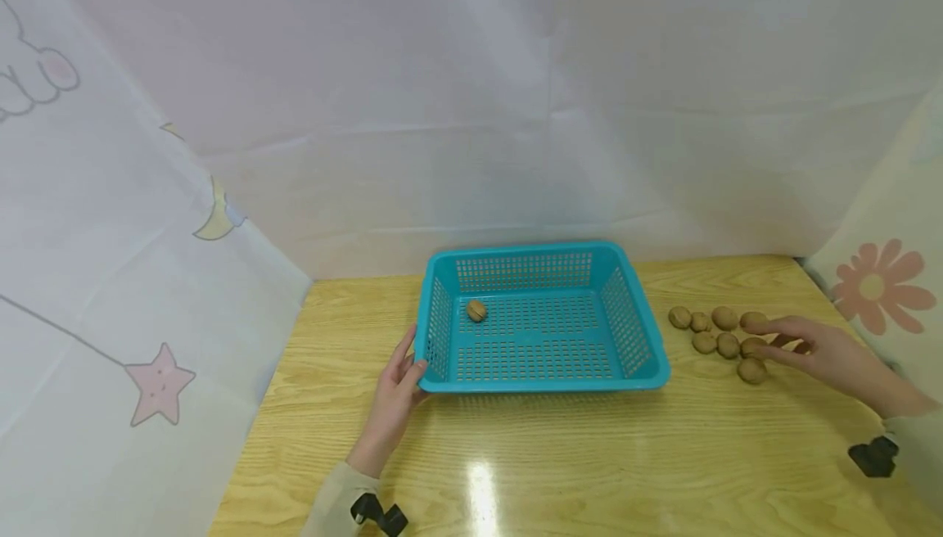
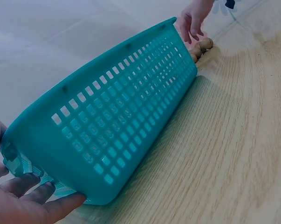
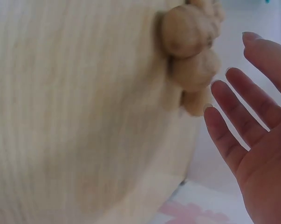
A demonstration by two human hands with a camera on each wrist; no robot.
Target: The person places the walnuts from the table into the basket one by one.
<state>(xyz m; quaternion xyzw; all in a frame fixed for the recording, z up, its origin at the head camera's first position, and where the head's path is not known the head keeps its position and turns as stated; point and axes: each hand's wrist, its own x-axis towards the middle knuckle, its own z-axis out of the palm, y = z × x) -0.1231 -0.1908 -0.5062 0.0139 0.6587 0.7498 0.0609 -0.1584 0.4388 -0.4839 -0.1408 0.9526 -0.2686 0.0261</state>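
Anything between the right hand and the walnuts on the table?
Nothing visible stands between the right hand and the walnuts: the hand is at their right edge, while the blue basket sits on their left side.

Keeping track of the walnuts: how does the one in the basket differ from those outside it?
The inside walnut lies in the blue basket; the outside walnuts lie on the table.
The inside walnut is alone; the outside walnuts are grouped.
The right grip is at the outside walnuts, away from the inside walnut.
All are brown and roundish.
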